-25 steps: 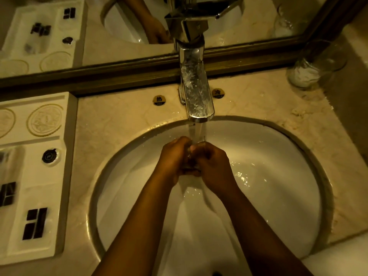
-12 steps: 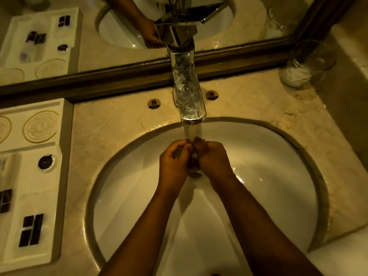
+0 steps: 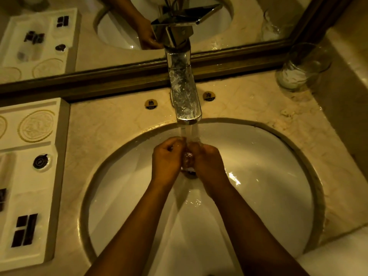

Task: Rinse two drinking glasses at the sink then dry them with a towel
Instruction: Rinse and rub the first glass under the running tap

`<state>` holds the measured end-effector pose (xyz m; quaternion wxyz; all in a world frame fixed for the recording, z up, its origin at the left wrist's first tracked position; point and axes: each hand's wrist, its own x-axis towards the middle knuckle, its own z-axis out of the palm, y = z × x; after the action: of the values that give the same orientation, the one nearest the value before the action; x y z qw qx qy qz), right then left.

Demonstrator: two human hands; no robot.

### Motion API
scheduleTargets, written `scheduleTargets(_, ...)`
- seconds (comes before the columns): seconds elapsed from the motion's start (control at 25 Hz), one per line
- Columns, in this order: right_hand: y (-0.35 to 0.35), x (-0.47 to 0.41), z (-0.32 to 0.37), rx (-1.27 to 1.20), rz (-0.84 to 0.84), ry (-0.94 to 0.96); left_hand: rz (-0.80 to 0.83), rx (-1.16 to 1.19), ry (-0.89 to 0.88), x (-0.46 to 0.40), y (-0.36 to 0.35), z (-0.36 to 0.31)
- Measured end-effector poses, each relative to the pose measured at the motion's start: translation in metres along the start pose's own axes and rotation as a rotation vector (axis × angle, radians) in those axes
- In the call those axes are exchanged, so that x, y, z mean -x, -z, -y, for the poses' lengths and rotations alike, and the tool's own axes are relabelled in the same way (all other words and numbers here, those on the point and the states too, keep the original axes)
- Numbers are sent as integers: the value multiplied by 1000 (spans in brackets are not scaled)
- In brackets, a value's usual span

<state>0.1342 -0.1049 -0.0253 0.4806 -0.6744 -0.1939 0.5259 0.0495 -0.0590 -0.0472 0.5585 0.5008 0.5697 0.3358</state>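
Both hands are together over the white sink basin (image 3: 268,196), under water running from the chrome tap (image 3: 186,96). My left hand (image 3: 166,162) and my right hand (image 3: 209,166) curl round a small clear drinking glass (image 3: 188,159), of which only a sliver shows between them. The stream lands on the glass and my fingers. A second clear glass (image 3: 298,68) stands upright on the marble counter at the back right, beside the mirror frame.
A white amenity tray (image 3: 29,176) with small dark items fills the counter on the left. The mirror (image 3: 99,36) runs along the back. A dark wall borders the right side. Something white (image 3: 338,257) lies at the bottom right corner.
My hands have stayed under the stream, shifting slightly against each other round the glass. The view has tilted a little, so the tap and counter sit differently in frame.
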Motion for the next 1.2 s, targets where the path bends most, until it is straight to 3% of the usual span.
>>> scheduleTargets(0.16,10,-19,12,-86,62,-208,40,-302,-442,3,8,16)
scheduleTargets(0.24,12,-25,14,-65,91,-249,80,-314,-460,4,7,19)
scheduleTargets(0.32,7,-27,8,35,69,-109,41,-119,-205,4,0,16)
scheduleTargets(0.4,0,-17,0,51,86,40,-67,25,175,-2,-4,9)
scheduleTargets(0.52,7,-8,-19,153,203,219,116,248,621,-14,12,-4)
scheduleTargets(0.6,15,-5,-24,225,268,283,200,413,726,-15,18,-11)
scheduleTargets(0.68,16,-3,-18,141,212,208,134,295,592,-10,8,-9)
scheduleTargets(0.76,11,-2,-11,2,84,51,10,101,322,-1,-6,-4)
scheduleTargets(0.84,11,-11,-6,-69,-7,-78,-9,-7,30,5,-13,7)
scheduleTargets(0.96,23,-22,3,-172,44,-200,30,-316,-565,3,-4,22)
scheduleTargets(1.0,25,-25,6,-184,77,-204,50,-352,-647,2,-3,24)
scheduleTargets(1.04,24,-26,7,-156,92,-174,52,-299,-570,1,-5,26)
scheduleTargets(1.2,9,-11,0,186,117,130,-18,128,270,-14,-12,12)
